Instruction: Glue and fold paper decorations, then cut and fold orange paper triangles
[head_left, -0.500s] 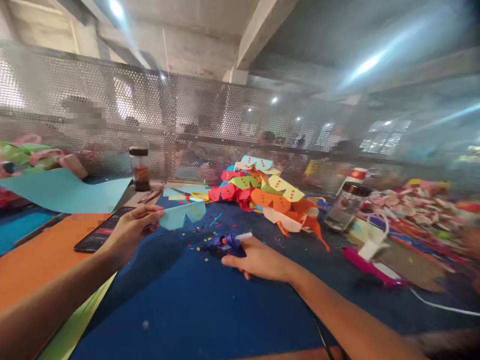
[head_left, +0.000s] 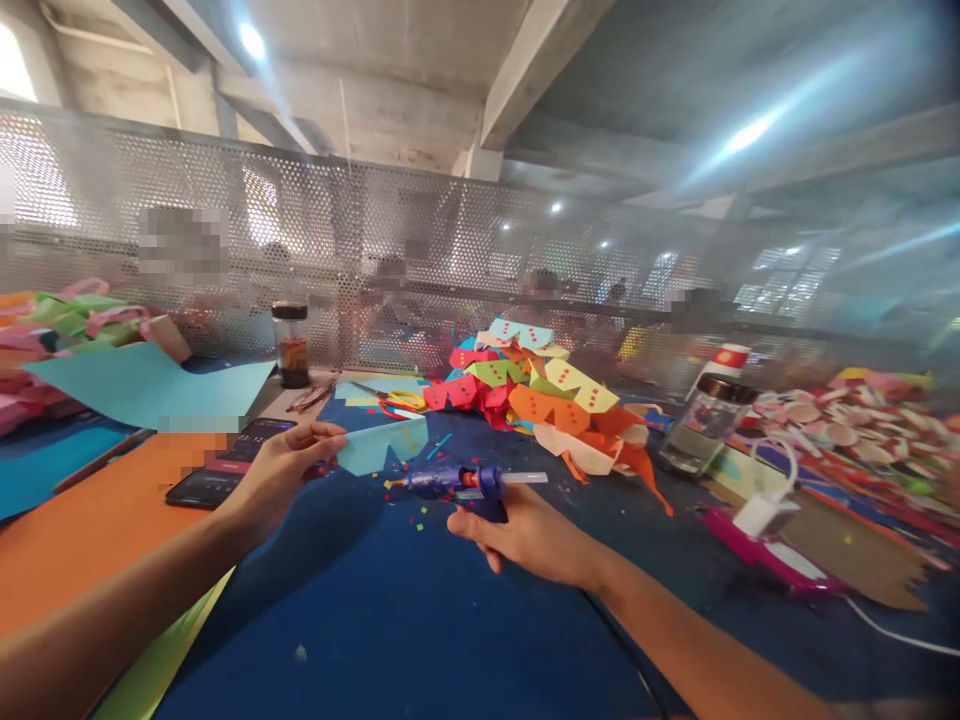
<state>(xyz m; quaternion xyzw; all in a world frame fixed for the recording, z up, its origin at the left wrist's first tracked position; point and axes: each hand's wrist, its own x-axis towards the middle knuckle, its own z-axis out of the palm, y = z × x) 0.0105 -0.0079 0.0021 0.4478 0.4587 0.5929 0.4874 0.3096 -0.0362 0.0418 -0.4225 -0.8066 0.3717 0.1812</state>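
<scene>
Between the thumb and fingers of my left hand [head_left: 300,462] is the left end of a light blue paper piece [head_left: 381,446] with a notched lower edge and small yellow marks. My right hand [head_left: 517,535] is wrapped round the handle of a purple glue gun [head_left: 450,482]. Its nozzle points left, just below the paper, and a clear glue stick sticks out of its back. Tiny coloured paper squares [head_left: 421,512] lie on the blue table around the nozzle.
Beyond the hands are a pile of decorated paper pieces [head_left: 555,400], scissors [head_left: 405,398] and a dark-lidded jar [head_left: 292,345]. A phone [head_left: 196,485] lies at left. Another jar [head_left: 701,425] and a pink power strip [head_left: 772,555] are at right, with a cord by my right forearm.
The glue gun now shows more level and sharper, its nozzle nearer the paper's lower edge. The whole view has shifted slightly, and both hands keep their holds.
</scene>
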